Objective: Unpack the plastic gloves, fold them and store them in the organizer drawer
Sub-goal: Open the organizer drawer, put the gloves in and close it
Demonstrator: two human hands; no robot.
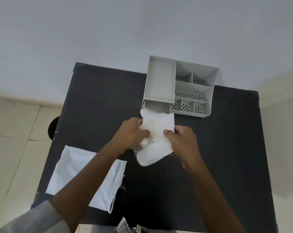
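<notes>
Single head view, wide-angle, worn on the person's head. Looks forward and steeply down over the dark tabletop, near enough that both forearms fill the lower frame. Far tabletop edge, pale wall and floor tiles at the margins, bent by the lens.

Two bare arms end in a left hand and a right hand (no rings, no watch). A light grey sleeve covers the upper left arm.
</notes>
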